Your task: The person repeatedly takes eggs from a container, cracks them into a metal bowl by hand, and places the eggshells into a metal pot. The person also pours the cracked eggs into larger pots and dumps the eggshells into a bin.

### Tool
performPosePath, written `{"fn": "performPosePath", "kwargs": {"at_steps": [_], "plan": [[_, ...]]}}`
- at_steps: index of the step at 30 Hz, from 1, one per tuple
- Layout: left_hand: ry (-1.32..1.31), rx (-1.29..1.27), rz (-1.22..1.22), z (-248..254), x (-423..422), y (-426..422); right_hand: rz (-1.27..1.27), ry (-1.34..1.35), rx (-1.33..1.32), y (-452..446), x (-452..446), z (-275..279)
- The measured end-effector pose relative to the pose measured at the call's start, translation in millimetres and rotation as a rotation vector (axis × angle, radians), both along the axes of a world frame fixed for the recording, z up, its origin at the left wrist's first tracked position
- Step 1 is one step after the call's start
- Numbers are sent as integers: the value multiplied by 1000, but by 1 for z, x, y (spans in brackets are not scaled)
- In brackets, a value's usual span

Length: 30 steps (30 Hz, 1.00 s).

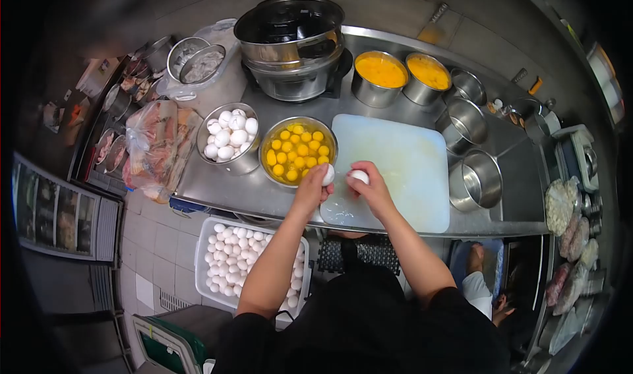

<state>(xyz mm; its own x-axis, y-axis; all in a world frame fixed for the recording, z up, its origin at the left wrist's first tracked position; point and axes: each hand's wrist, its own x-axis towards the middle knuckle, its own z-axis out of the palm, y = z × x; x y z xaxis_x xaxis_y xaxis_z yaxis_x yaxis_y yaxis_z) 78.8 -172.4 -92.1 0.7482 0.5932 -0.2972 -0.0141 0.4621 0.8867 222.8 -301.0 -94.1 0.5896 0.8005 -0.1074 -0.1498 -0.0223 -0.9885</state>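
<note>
My left hand (311, 191) is closed around a white egg (328, 175) at the right rim of a steel bowl (266, 131). Many yolks (292, 156) lie in clear egg white inside that bowl. Over the left part of a white cutting board (402, 156), my right hand (373, 191) grips another white egg (359, 175). The two hands are a short way apart. A wet patch shows on the board below them. Left of the yolk bowl stands a steel pot (245, 164) heaped with whole white eggs (227, 131).
A tub (200, 258) of eggs stands low on the left. Two pots of yellow liquid (381, 69) are at the back, with steel pots (476, 179) on the right. A large steel cooker (290, 77) stands behind. Another person's hand (503, 309) shows at lower right.
</note>
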Motion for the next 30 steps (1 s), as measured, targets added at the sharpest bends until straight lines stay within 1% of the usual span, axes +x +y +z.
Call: {"fn": "performPosePath", "kwargs": {"at_steps": [1,2,3,5,6,7,8,9,11,12,14,15,17,18,19,21,22,23,24,25,26,27,29,30], "plan": [[-2,10,13,4,0,7,102,-205,-40,18,-1,9],[-18,-53,5,7,-1,14,202,-410,-78,34,-2,17],[-31,-118,-2,11,-4,20,215,-409,-66,48,-1,20],[-38,-105,30,18,-10,32,311,-495,-158,73,-1,26],[-33,-134,6,22,-14,37,324,-494,-149,81,-3,30],[-28,-165,-20,25,-17,42,332,-589,-144,86,-3,34],[-3,-162,-1,27,-19,44,338,-683,-140,91,-4,38],[-2,-161,7,28,-21,47,346,-683,-136,96,-3,35],[58,-116,28,32,-24,53,318,-837,-59,107,0,29],[59,-112,35,37,-25,56,322,-837,-52,112,2,28],[202,79,16,46,-24,61,258,-1044,89,119,6,23],[204,78,16,46,-22,64,259,-1041,89,120,7,28],[238,417,-21,49,-21,74,201,-1236,131,123,7,38],[361,556,-12,60,-23,75,205,-1233,135,124,7,42],[364,556,-8,60,-24,82,198,-1205,112,125,6,48],[472,1034,158,60,-28,98,190,-1177,89,128,7,49],[563,987,240,69,-32,104,151,-1076,81,130,8,44],[674,1053,294,79,-39,112,114,-975,73,132,10,39],[736,1139,322,76,-50,130,115,-974,73,131,11,38],[841,1218,357,83,-61,138,176,-698,-82,130,12,37],[1021,1170,252,90,-73,147,234,-418,-232,129,11,36],[1144,1287,297,63,-85,169,237,-416,-236,128,10,32],[1200,1395,466,59,-97,173,291,284,-138,128,7,23],[1201,1395,463,62,-94,168,290,286,-139,130,5,19]]}}
